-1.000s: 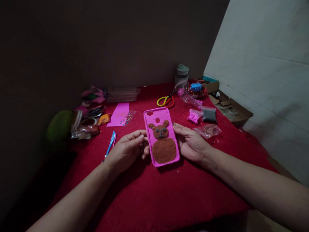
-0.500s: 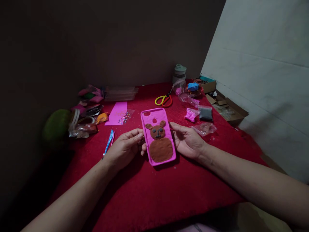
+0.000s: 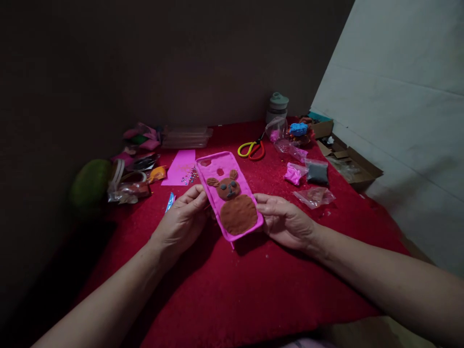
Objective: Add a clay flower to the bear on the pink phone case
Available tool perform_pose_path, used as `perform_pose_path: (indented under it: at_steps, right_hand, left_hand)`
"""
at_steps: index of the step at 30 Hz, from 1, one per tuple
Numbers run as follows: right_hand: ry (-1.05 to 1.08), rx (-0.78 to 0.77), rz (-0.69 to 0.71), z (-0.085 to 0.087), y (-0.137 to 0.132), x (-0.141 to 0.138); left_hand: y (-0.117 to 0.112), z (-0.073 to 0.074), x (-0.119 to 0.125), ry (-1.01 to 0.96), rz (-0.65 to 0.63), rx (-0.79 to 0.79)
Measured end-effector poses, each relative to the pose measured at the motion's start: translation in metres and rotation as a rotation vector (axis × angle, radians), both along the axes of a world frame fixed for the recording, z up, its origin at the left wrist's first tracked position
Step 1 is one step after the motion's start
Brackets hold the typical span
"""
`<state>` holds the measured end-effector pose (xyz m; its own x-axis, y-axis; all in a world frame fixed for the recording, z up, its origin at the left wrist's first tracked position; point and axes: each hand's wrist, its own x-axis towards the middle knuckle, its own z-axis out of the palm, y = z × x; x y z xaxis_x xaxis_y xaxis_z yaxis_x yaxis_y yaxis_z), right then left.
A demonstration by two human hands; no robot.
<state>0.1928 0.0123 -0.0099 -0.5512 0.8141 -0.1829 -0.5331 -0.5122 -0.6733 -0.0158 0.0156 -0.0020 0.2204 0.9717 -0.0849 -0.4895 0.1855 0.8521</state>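
A pink phone case [image 3: 243, 186] is held up between my two hands above the red cloth, its top leaning left. On it is a brown clay bear [image 3: 237, 215] with a round body, a head, two lined ears and dark grey eyes, nose and mouth. My left hand [image 3: 183, 217] pinches the case's left edge, with the fingertips partly behind it. At the lower right edge, my right hand [image 3: 286, 220] grips the case between thumb and fingers. A thin pink strip [image 3: 232, 245] shows just below the case's bottom edge.
Scissors [image 3: 251, 150] with yellow and red handles lie beyond the case. Bagged clay in pink [image 3: 294, 174] and dark grey [image 3: 316, 171] lies right. Pink paper [image 3: 177, 166], small gems [image 3: 189, 176] and a blue tool [image 3: 170, 202] lie left. A bottle [image 3: 278, 107] stands behind.
The case has turned anticlockwise, its top swinging left, and is raised a little. Both hands still hold it. The whole view has shifted slightly, moving the background things to the right.
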Motion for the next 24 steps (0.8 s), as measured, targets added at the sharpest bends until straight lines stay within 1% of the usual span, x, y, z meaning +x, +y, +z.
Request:
perform_pose_path:
  at_steps: [5, 13, 17, 24]
  right_hand:
    - [-0.079, 0.007, 0.014, -0.001, -0.005, -0.002]
    - [-0.163, 0.047, -0.034, -0.003, -0.007, -0.008]
    - [-0.202, 0.062, -0.042, -0.001, -0.009, -0.01]
    - [-0.217, 0.026, -0.035, 0.002, -0.009, -0.01]
  left_hand:
    - [0.003, 0.001, -0.001, -0.03, 0.047, 0.003]
    - [0.002, -0.002, 0.0, -0.017, 0.018, -0.016]
    - [0.001, -0.001, 0.001, -0.011, 0.011, -0.024]
    - [0.001, 0.0, 0.001, 0.001, 0.003, -0.04]
